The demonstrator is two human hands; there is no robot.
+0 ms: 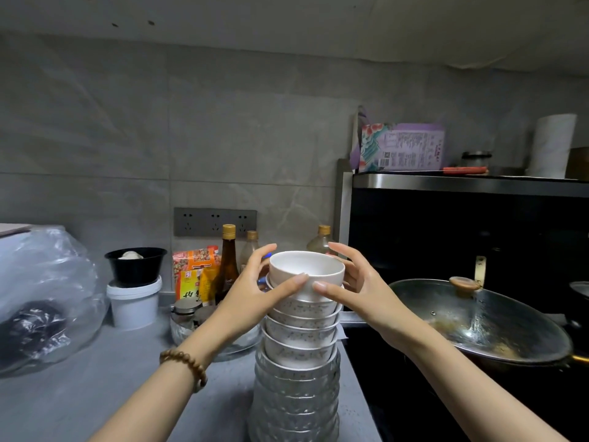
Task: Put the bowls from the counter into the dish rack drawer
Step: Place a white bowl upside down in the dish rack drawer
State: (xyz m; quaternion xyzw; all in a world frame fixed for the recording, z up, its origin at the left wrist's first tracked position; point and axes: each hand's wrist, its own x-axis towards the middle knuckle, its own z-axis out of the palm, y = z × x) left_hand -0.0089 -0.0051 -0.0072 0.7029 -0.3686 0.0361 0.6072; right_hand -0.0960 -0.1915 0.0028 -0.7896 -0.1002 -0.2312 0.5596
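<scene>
A tall stack of bowls point(299, 362) stands on the grey counter point(95, 387) in the middle of the view, glass ones at the bottom and patterned white ones above. A plain white bowl point(306, 270) tops the stack. My left hand point(255, 288) holds its left side, thumb on the front wall and fingers behind the rim. My right hand point(357, 282) holds its right side the same way. The dish rack drawer is not in view.
Right of the stack sits a dark stove with a dirty wok point(478, 320). Behind the stack are sauce bottles point(228, 260), snack packets point(194, 272), a glass bowl point(220, 342), a white tub point(134, 301) with a black bowl on it, and a plastic bag point(44, 298) at left.
</scene>
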